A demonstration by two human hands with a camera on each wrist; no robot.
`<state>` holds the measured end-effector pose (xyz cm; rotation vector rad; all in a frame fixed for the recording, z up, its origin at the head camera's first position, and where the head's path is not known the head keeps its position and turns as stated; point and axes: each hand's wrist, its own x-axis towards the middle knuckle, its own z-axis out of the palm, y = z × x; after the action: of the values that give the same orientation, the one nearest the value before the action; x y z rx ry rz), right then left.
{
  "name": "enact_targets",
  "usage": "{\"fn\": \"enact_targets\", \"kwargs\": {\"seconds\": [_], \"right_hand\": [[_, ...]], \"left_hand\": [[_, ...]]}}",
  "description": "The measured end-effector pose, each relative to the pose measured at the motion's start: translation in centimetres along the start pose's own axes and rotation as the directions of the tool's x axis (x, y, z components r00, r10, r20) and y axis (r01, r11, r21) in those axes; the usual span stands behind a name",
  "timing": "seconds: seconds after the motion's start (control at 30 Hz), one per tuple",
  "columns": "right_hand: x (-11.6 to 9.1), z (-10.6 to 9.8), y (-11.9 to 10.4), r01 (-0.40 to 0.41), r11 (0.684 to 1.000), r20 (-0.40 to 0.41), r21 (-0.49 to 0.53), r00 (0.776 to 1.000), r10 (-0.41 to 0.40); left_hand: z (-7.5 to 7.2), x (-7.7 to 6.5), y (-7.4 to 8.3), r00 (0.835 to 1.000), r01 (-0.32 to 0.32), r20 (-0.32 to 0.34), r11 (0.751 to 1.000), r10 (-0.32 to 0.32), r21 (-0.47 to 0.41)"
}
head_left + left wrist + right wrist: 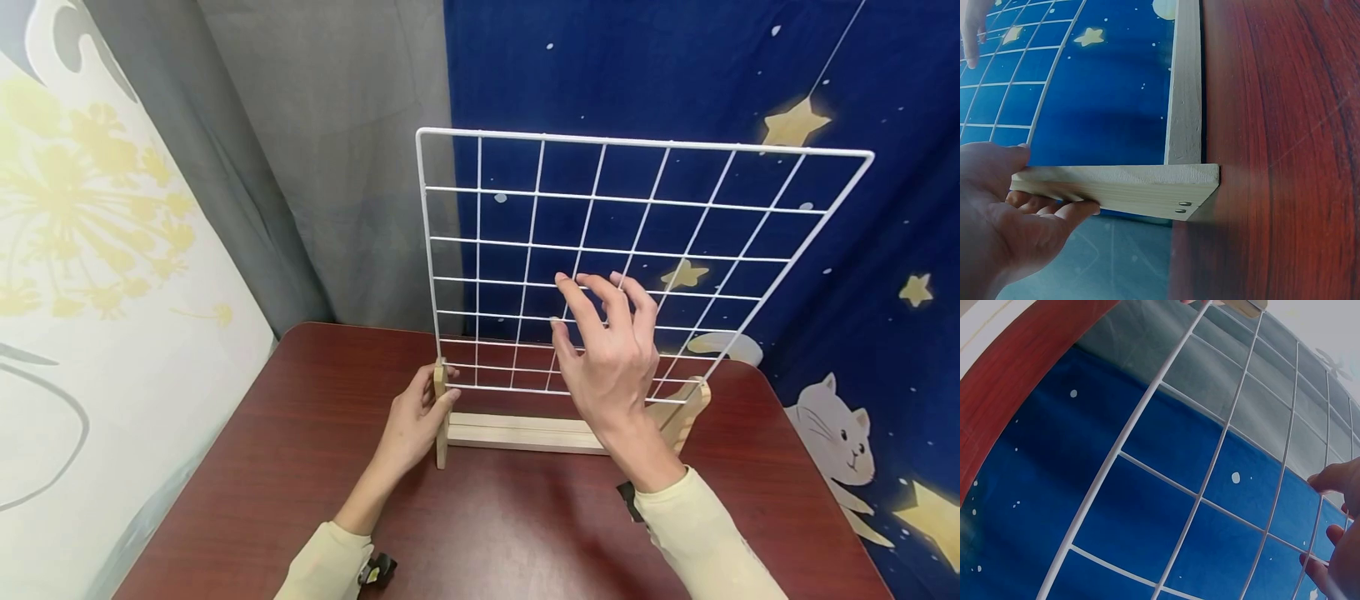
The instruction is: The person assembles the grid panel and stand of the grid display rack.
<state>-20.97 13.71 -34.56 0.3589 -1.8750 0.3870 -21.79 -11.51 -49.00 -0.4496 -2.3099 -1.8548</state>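
Observation:
A white wire grid panel [536, 197] stands tilted back in a light wooden stand, whose crossbar [525, 432] lies between two side pieces. My left hand [412, 421] grips the upper part of the left wooden side piece [1116, 181], thumb on one face and fingers on the other. Two metal fasteners show at the lower end of that piece. In front of the panel's middle is my right hand [611, 362], its fingers spread and loosely bent with the tips at the wires. Whether those fingertips touch the wires is hard to tell. The right side piece [693, 408] is partly behind the right forearm.
The stand rests on a dark red-brown wooden table [315, 467]. Behind hang a grey curtain [345, 167] and a blue cloth [637, 67] with stars and a cat. A white panel with a yellow plant print [90, 217] is at the left.

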Motion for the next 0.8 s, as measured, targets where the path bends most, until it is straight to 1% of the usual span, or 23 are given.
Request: {"fn": "enact_targets", "kwargs": {"seconds": [0.1, 0.47, 0.8], "right_hand": [[-0.03, 0.09, -0.07, 0.004, 1.0, -0.006, 0.001, 1.0, -0.004], [-0.29, 0.14, -0.29, 0.014, 1.0, -0.011, 0.0, 1.0, -0.014], [-0.66, 0.35, -0.41, 0.017, 1.0, -0.015, -0.002, 1.0, -0.017]], "left_hand": [[-0.03, -0.01, -0.07, 1.0, 0.005, 0.002, 1.0, -0.005, -0.01], [-0.1, -0.12, -0.01, 1.0, 0.013, -0.002, 1.0, -0.013, -0.004], [-0.01, 0.01, 0.06, 0.999, 0.041, 0.002, 0.999, -0.041, 0.003]]}}
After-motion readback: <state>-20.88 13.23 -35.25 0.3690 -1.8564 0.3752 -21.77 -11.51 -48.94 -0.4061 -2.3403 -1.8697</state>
